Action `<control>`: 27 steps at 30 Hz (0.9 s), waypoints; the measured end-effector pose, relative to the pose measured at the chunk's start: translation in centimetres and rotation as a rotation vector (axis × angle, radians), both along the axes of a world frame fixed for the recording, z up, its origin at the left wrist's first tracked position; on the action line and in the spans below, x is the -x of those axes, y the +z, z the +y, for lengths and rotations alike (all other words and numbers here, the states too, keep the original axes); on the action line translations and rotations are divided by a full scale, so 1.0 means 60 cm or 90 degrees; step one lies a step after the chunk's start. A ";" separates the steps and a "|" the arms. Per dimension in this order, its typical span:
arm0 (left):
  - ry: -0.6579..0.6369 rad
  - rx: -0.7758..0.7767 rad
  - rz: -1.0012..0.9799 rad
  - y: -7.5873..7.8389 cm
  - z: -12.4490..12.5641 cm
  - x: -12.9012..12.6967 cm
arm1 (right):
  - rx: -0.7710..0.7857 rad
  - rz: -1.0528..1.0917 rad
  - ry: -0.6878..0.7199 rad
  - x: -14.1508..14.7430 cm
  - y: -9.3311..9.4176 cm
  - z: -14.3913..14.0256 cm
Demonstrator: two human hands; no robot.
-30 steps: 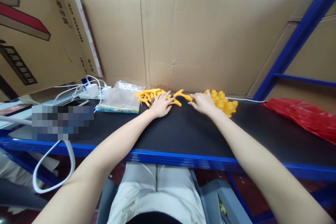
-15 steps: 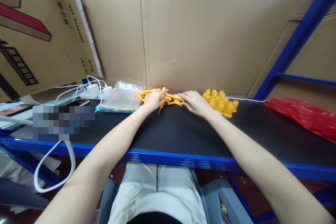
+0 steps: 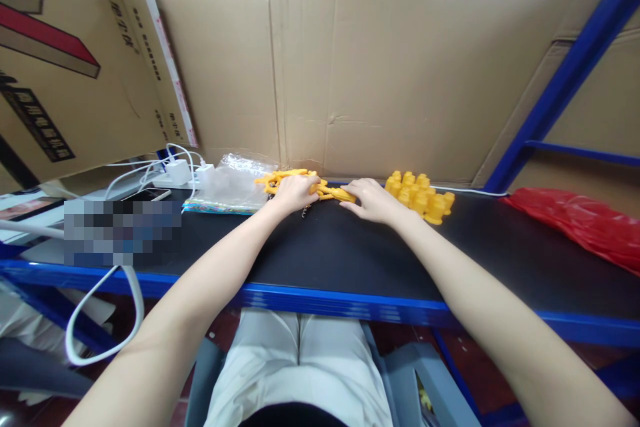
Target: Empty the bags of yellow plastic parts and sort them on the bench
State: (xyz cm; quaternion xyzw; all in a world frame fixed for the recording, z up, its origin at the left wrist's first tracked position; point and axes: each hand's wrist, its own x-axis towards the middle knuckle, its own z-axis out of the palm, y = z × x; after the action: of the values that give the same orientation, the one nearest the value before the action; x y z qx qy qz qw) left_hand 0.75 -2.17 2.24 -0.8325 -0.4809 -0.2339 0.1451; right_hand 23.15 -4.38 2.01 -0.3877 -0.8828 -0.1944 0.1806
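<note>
My left hand (image 3: pixel 296 193) is closed over a bunch of orange-yellow plastic pieces (image 3: pixel 274 179) at the back of the black tabletop. Small metal chains (image 3: pixel 304 211) hang out below its fingers. My right hand (image 3: pixel 371 200) has its thumb and fingers around the end of an elongated yellow plastic piece (image 3: pixel 344 194), which stretches between the two hands. What exactly the pieces are cannot be made out, and the left fingers hide part of them. Just right of my right hand stands a tight group of small yellow figures (image 3: pixel 419 195).
Clear plastic bags (image 3: pixel 235 180) lie left of the bunch. Farther left are white chargers with cables (image 3: pixel 177 172) and a phone (image 3: pixel 150 195). A red plastic bag (image 3: pixel 575 223) sits at the right. A cardboard wall (image 3: pixel 380 80) closes the back, and a blue rail (image 3: pixel 345 301) edges the table's front.
The yellow piece between my hands has shifted slightly right and down. My right fingers have curled around its end, and my left fingers have drawn in more tightly.
</note>
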 end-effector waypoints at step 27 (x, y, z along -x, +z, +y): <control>0.016 0.053 -0.036 0.016 -0.031 -0.030 | -0.069 -0.034 -0.103 0.018 0.011 -0.009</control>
State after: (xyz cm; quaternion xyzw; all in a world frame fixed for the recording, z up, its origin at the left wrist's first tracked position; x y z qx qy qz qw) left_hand 2.54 -4.04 3.22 -0.8249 -0.5043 -0.2353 0.0994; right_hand 22.09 -4.90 2.65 -0.4421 -0.8413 -0.2658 0.1614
